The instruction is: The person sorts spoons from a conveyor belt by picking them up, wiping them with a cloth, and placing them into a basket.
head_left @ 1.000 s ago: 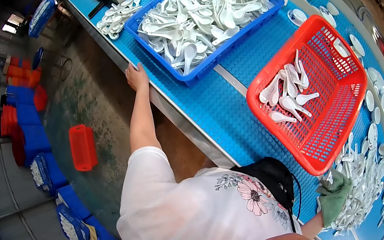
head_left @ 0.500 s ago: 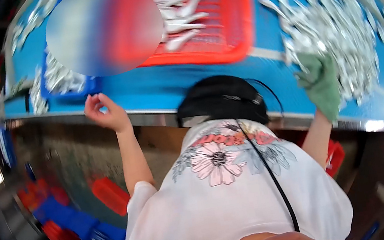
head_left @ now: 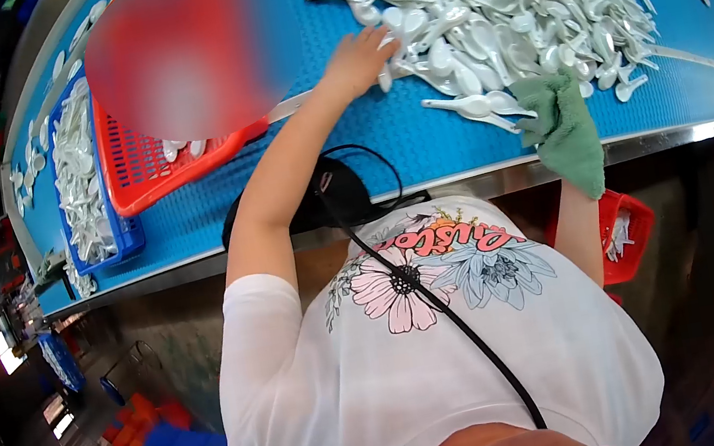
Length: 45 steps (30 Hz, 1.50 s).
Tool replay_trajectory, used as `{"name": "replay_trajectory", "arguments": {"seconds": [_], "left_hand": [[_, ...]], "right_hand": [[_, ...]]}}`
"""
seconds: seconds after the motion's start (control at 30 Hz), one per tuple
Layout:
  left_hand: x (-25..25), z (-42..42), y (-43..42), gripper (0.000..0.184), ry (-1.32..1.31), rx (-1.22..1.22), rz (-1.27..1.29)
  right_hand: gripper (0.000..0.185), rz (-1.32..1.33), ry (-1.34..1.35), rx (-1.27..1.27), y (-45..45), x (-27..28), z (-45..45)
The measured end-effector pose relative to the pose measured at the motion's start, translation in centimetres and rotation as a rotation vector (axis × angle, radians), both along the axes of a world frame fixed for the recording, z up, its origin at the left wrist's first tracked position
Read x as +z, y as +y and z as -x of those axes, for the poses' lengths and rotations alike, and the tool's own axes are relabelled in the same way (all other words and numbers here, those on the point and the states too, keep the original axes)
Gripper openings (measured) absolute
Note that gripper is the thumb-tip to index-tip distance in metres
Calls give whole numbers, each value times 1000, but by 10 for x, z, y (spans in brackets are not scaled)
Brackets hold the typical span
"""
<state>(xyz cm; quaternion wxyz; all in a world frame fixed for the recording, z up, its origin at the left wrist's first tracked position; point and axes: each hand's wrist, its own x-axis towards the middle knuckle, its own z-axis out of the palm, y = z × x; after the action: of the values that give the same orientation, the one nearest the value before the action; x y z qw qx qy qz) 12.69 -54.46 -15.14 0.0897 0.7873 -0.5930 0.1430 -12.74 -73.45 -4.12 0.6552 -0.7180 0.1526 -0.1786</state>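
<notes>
My left hand reaches across to the near left edge of a big pile of white spoons. Its fingers are stretched out and touch the spoons there; no spoon is lifted. A green cloth is draped round my right hand, hiding the fingers, at the pile's near edge. Beside the cloth a few spoons lie loose on the blue table surface.
A red basket with some spoons stands on the left, partly blurred out. Left of it is a blue basket full of spoons. Below the table edge at right is a red container. A black cap is near the table edge.
My left hand has moved right, from near the blue basket to the spoon pile, and its curled fingers have stretched out. The view has shifted right. The right hand stays with the green cloth.
</notes>
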Motion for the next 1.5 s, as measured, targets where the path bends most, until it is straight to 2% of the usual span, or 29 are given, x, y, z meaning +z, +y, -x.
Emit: {"name": "replay_trajectory", "arguments": {"seconds": [0.07, 0.2, 0.27, 0.3, 0.33, 0.37, 0.4, 0.43, 0.53, 0.6, 0.67, 0.7, 0.77, 0.8, 0.87, 0.9, 0.93, 0.97, 1.0, 1.03, 1.07, 1.13, 1.17, 1.2, 1.23, 1.27, 1.3, 1.37, 1.5], "left_hand": [[-4, -4, -14, 33, 201, 82, -383], [8, 19, -11, 28, 318, 196, -523], [16, 34, -3, 25, 644, 429, -286], [21, 40, 2, 25, 651, 444, -294], [30, 42, 5, 25, 1160, 573, -172], [40, 45, 9, 27, 1661, 690, -17], [51, 49, 12, 32, 1784, 678, 21], [55, 53, 16, 32, 1784, 697, 28], [65, 64, 22, 40, 2039, 530, 220], [69, 69, 21, 40, 2045, 470, 235], [73, 72, 17, 37, 2036, 397, 244], [72, 71, 16, 37, 2036, 396, 249], [68, 68, 12, 35, 1951, 464, 237], [67, 61, 9, 32, 1873, 580, 163], [61, 48, 0, 32, 1834, 650, 226], [57, 40, -6, 31, 1790, 721, 296], [50, 31, -14, 38, 1678, 708, 302], [36, 21, -22, 38, 1679, 699, 291], [23, 12, -33, 43, 1304, 549, 245], [9, 8, -43, 47, 930, 394, 202], [7, 11, -58, 47, 933, 378, 197], [3, 20, -89, 52, 637, 453, 181], [1, 22, -100, 52, 641, 442, 181], [-2, 21, -111, 50, 649, 435, 120], [-4, 20, -118, 48, 656, 429, 59], [5, 18, -119, 46, 789, 445, -22], [6, 19, -117, 46, 790, 440, -23], [10, 21, -109, 46, 768, 492, -178], [-2, 26, -62, 39, 710, 538, -147]], "right_hand": [[43, 33, 19, 3, -16, -1, 10], [39, 16, 72, -17, -38, -7, 15], [37, -18, 101, -14, -45, -17, 13], [31, 126, 146, 46, -51, -26, 10], [27, 272, 186, 108, -55, -33, 4], [27, 263, 186, 123, -56, -37, -4], [26, 298, 137, 107, -56, -41, -14], [25, 334, 88, 91, -56, -44, -25], [23, 443, -59, 43, -53, -57, -62], [22, 479, -106, 31, -60, -85, -90], [25, 296, -145, 150, -74, -145, -114], [25, 298, -146, 153, -72, -152, -117], [32, 440, 104, -91, -71, -153, -121], [32, 441, 104, -96, -72, -146, -122], [41, 929, -53, 102, -75, -123, -117], [41, 930, -50, 92, -75, -114, -112], [44, 670, -2, 110, -74, -105, -105], [48, 408, 46, 124, -72, -97, -95], [48, 408, 50, 110, -68, -88, -84], [50, -73, -3, 25, -62, -79, -73], [52, -551, -63, -62, -57, -72, -63], [53, -651, -73, -118, -49, -61, -45], [54, -757, -81, -157, -48, -58, -38], [54, -753, -84, -167, -50, -61, -28], [53, -641, -92, -115, -53, -71, -17], [52, -529, -99, -62, -55, -80, -9], [52, -527, -99, -67, -58, -87, -5], [49, -839, -138, -178, -62, -99, 1], [46, -941, -143, -126, -65, -127, -3]]}}
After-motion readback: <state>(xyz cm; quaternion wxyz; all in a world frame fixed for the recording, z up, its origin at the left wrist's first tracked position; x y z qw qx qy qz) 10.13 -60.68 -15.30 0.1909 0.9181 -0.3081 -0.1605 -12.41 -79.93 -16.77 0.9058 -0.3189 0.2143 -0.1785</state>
